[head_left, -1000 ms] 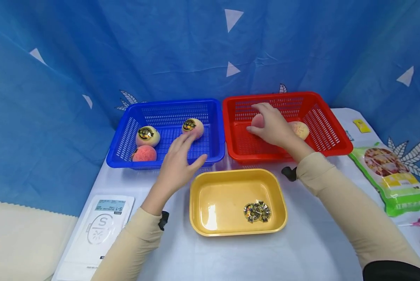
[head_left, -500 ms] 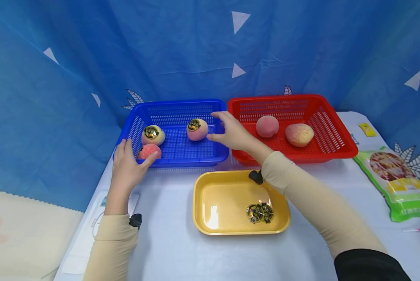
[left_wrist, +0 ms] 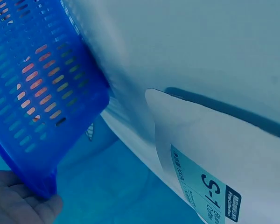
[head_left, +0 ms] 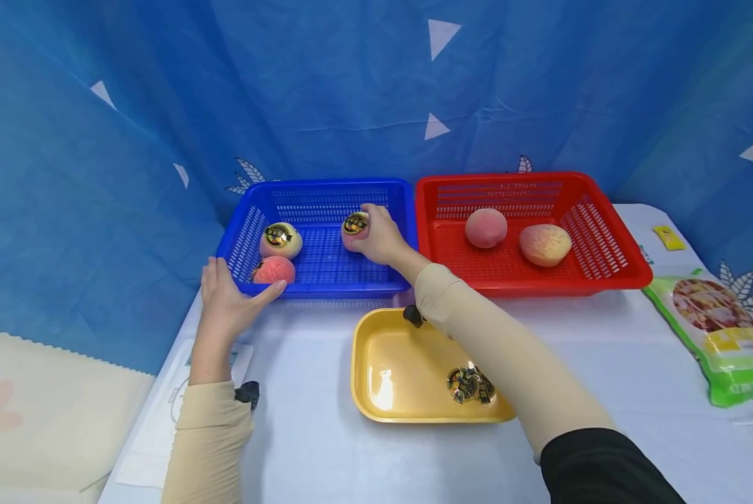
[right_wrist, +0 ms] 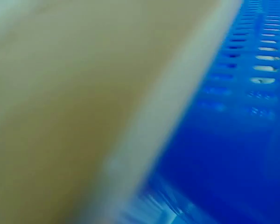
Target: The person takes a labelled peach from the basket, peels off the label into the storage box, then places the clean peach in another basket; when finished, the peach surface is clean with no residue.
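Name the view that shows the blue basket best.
The head view: the blue basket sits wholly in frame there, seen from above and little covered. The left wrist view gives a slotted side and corner, with the left hand at its rim; the right wrist view, only part of a slotted wall.

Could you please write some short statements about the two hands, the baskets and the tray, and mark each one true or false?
1. The right hand grips a peach with a black label. True.
2. The left hand touches a corner of the blue basket. True.
3. The red basket stands beside the blue one. True.
4. Four peaches lie in the red basket. False: only two are there, a pink one and a yellowish one.
5. The yellow tray is behind both baskets. False: the yellow tray is in front of them, nearer to the person.
6. Both hands hold peaches. False: only the right hand does.
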{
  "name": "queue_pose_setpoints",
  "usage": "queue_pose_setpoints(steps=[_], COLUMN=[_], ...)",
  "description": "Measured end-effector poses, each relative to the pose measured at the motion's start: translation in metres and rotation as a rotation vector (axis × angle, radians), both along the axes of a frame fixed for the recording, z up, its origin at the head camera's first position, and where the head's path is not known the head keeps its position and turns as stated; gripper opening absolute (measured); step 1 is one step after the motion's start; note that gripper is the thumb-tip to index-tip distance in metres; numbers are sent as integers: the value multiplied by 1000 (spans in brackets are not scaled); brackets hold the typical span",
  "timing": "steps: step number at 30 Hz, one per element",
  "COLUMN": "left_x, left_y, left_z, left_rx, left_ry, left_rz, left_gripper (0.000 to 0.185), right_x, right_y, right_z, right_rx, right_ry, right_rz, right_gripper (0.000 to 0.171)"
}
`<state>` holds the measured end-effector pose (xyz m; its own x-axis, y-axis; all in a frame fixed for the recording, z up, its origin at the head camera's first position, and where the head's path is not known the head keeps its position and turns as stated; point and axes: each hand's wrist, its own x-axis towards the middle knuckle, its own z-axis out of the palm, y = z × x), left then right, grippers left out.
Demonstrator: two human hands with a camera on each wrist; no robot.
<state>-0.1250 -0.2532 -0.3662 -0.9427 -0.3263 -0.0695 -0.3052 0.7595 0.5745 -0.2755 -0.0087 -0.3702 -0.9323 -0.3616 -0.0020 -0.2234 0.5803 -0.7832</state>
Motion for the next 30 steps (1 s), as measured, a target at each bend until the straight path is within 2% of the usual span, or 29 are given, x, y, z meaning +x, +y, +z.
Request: queue_pose_setpoints(steps=[9,17,20,26,30], left_x=[-1,-1,-1,-1,-2], left_y=[0,0,0,-1,-1], left_z=[2,4,4,2,0], left_rx=[9,15,14,-4,-6], left_ry=[-13,-28,-35,-34,-31], left_rz=[-12,-7,-1,-4,-3], left_gripper=[132,132,133,132,132], right_x=[-3,2,2,2,2], right_y=[-7,-10,-10,-9,-9], right_z=[-9,-13,-14,-17,-20], right_rx=[120,301,314,326,328], right_ry=[-11,121,133,98,126], right_rz=[-65,-92,-81,-15,-20], right_gripper=[85,76,73,74,73])
